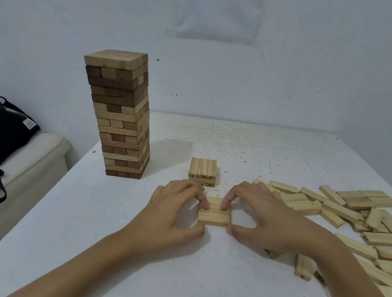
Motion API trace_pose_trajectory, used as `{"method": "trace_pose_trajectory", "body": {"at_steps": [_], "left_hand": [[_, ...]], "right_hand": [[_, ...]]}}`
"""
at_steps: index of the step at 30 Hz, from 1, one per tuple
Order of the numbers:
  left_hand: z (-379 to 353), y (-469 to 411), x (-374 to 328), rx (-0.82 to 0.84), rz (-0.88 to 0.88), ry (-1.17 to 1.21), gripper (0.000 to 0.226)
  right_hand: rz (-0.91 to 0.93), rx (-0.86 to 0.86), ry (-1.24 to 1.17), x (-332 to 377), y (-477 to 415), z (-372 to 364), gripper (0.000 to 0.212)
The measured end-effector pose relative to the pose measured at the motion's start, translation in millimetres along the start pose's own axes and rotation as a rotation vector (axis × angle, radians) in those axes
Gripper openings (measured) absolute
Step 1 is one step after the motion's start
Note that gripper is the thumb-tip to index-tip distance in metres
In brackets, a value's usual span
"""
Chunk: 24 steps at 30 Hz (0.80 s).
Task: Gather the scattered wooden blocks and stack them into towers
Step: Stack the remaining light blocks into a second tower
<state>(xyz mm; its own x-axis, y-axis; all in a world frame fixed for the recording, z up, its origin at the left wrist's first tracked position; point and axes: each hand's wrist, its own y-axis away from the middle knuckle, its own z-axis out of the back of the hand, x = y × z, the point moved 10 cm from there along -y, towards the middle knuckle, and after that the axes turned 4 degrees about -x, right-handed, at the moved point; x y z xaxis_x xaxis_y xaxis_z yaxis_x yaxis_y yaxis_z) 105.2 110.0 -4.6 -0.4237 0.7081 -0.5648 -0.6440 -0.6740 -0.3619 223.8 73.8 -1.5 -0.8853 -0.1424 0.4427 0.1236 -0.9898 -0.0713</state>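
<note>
The row of three pale blocks [215, 212] sits mid-table [191, 286]. Your left hand [175, 214] and right hand [265, 218] pinch its ends with curled fingers and thumbs. Just behind stands a short numbered stack [203, 172]. The tall tower [117, 113] stands near the left edge, and loose blocks [360, 221] litter the right edge.
</note>
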Motion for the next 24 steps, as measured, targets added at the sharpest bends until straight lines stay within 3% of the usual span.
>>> {"method": "trace_pose_trajectory", "body": {"at_steps": [10, 24], "left_hand": [[5, -3, 3, -0.024, 0.033, 0.106, 0.03], [56, -28, 5, -0.173, 0.11, 0.517, 0.041]], "right_hand": [[0.004, -0.102, -0.049, -1, -5, 8, 0.025], [-0.005, -0.416, -0.453, 4, -20, 66, 0.037]]}}
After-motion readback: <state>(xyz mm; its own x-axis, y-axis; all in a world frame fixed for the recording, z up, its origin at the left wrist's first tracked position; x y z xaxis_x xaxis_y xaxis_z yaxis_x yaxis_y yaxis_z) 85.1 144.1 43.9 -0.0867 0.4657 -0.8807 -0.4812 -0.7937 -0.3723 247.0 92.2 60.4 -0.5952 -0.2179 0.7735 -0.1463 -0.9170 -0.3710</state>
